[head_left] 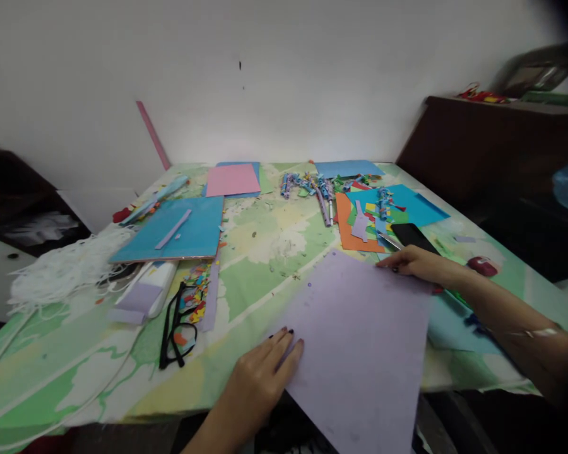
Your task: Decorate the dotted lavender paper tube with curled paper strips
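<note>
A large purple sheet of paper (360, 347) lies at the front of the table, its near part sticking out past the edge. My left hand (265, 372) rests at the sheet's left side, fingers stretched out on the paper and the table. At the sheet's upper right, my right hand (409, 261) has its fingers together at the paper's far edge; whether they pinch it is hard to see. Just beyond those fingers are the silver blades of scissors (390, 241) and a black phone (413, 237).
Black glasses (175, 334) lie left of my left hand, near paper scraps (197, 293). Blue sheets (180, 227) and a white string pile (66, 268) are farther left. Rolled paper pieces (324, 195), an orange sheet (348, 230) and pink paper (231, 180) lie toward the back.
</note>
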`<state>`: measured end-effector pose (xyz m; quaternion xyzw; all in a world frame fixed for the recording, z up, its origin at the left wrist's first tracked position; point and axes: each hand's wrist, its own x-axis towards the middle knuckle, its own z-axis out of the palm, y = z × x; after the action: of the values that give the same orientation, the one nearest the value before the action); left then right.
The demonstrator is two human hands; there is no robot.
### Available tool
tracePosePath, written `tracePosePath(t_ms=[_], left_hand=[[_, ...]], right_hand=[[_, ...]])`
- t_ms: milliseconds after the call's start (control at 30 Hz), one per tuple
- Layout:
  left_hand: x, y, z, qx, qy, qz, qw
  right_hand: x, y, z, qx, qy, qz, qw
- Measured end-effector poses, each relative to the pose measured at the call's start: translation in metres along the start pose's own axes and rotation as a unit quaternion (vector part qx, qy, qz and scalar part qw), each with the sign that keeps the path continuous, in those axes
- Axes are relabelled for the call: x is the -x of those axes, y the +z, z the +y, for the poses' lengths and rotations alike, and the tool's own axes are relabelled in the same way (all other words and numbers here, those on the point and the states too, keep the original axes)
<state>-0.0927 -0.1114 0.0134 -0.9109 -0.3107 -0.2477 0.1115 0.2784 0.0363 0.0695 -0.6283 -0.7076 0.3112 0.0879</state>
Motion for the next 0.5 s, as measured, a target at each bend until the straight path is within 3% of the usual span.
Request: tracePosePath(t_ms=[100, 233, 400, 500], left_hand=[[0.010, 0.003, -0.016, -0.036, -0.038, 0.006, 0.999], [0.023, 0.001, -0.039, -0.083, -0.094, -0.006, 0.992], [0.033, -0.015, -0.059, -0.143, -0.193, 0.034, 0.970], [0.034, -0.019, -0.053, -0.182, -0.259, 0.087, 0.944]], right_hand=[[-0.046, 0.002, -0.029, 0.027, -0.018, -0.058, 0.998], [-0.104, 0.002, -0.095, 0.054, -0.052, -0.061, 0.995], [-0.155, -0.013, -0.198, 0.000, -0.194, -0.015, 0.981], [-0.166, -0.023, -0.235, -0.031, -0.246, 0.021, 0.969]])
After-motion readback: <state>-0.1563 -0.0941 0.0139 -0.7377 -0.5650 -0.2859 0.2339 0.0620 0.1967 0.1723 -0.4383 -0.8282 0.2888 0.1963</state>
